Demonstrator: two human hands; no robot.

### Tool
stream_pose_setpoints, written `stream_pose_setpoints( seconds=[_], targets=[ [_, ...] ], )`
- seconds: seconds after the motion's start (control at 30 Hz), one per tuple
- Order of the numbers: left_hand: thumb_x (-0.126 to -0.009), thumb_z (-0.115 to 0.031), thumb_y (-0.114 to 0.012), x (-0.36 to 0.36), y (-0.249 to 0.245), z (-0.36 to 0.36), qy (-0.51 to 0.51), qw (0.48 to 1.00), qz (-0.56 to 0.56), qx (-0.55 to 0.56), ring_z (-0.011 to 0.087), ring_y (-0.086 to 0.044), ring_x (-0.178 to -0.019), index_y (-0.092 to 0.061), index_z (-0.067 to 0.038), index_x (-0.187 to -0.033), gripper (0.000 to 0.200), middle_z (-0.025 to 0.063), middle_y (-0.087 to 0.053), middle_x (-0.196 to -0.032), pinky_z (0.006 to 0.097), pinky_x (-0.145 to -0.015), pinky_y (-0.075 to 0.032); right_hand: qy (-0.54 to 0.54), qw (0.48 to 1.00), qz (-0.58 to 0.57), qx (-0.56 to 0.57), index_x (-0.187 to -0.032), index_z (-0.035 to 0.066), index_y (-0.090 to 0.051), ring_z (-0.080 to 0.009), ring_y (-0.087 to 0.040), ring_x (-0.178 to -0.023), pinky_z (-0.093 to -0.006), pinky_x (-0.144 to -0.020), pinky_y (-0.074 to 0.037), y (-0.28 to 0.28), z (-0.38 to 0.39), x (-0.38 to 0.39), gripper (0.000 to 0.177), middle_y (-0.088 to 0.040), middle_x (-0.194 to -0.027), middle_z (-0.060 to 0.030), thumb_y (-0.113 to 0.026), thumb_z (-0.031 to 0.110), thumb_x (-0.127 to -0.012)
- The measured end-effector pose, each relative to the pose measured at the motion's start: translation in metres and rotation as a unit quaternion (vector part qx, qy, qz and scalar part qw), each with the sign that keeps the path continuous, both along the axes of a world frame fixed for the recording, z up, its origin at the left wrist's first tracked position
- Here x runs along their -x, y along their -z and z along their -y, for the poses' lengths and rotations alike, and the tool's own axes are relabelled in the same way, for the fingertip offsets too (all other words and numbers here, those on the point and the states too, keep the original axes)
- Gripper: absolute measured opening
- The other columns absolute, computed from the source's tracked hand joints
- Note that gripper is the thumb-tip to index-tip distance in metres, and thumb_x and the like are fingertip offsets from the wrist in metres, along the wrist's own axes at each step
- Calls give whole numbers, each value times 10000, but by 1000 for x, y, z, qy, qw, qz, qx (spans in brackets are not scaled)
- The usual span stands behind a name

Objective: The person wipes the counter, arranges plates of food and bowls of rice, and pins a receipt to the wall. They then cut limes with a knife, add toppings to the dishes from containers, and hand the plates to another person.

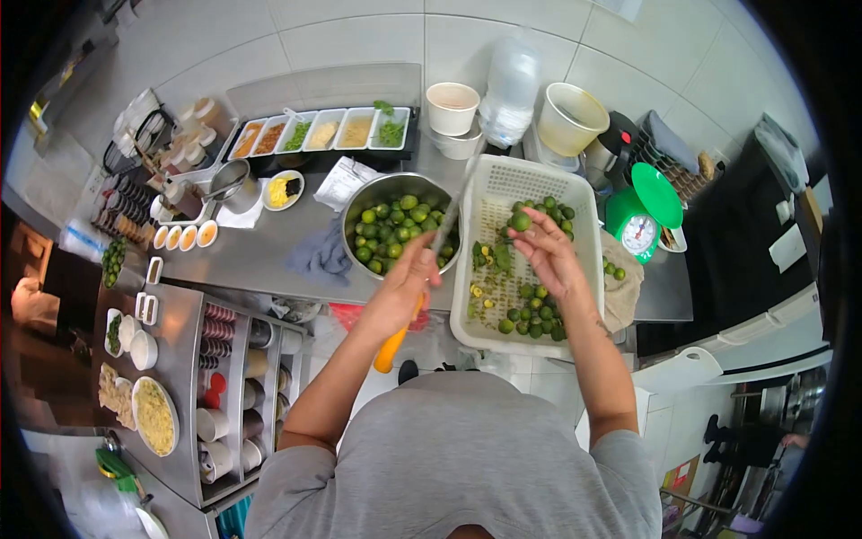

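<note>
My left hand [401,286] is closed around the orange handle of a knife [390,349], whose blade points up and away between the metal bowl [347,235] and the white perforated basket [460,310]. The bowl is heaped with green limes [395,223]. Over the basket, my right hand [549,254] holds one green lime [520,221] at its fingertips. Below that hand lie more limes [536,316], some leaves [492,258] and small yellow bits inside the basket.
A green scale [639,235] and a beige cloth [621,289] with a few limes lie right of the basket. A blue cloth [321,256] lies left of the bowl. Topping trays [321,135] line the back. Another person's legs [745,434] show at far right.
</note>
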State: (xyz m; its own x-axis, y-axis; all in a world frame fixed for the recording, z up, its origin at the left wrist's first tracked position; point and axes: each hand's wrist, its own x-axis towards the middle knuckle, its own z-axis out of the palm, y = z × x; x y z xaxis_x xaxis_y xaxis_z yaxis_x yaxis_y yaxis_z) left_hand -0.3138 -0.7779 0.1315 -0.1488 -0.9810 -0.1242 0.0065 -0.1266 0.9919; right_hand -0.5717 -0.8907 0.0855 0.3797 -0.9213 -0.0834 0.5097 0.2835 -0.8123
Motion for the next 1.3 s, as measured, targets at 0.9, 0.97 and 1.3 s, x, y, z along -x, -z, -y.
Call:
stream_pose_setpoints(
  seconds=[0.9,0.97,1.3],
  targets=[
    [-988,-405,-349,49,23,3,72,967,219,113,302,-569,-886,-426,-61,-1254,442,163,-568,-1027,383,-821,-445,144,976,-108,124,-995,2,-566,-138,-618,-781,-274,-697,-506,2,-38,-10,146,-644,-896,-82,-614,2,-857],
    [-989,-388,-349,50,19,-7,76,966,225,100,339,-568,-977,-374,-71,-1303,447,196,-555,-1123,407,-883,-431,165,972,-98,135,-947,14,-552,-132,-612,-760,-269,-685,-502,3,-37,-10,119,-641,-872,-73,-621,-1,-851],
    [-996,-352,-328,47,13,-5,27,953,271,129,401,-455,-1210,-272,-100,-1419,495,254,-437,-1330,430,-981,-382,100,979,-118,133,-927,21,-528,-106,-601,-735,-247,-690,-509,-2,-52,-51,144,-638,-849,-51,-644,7,-843]
  ],
)
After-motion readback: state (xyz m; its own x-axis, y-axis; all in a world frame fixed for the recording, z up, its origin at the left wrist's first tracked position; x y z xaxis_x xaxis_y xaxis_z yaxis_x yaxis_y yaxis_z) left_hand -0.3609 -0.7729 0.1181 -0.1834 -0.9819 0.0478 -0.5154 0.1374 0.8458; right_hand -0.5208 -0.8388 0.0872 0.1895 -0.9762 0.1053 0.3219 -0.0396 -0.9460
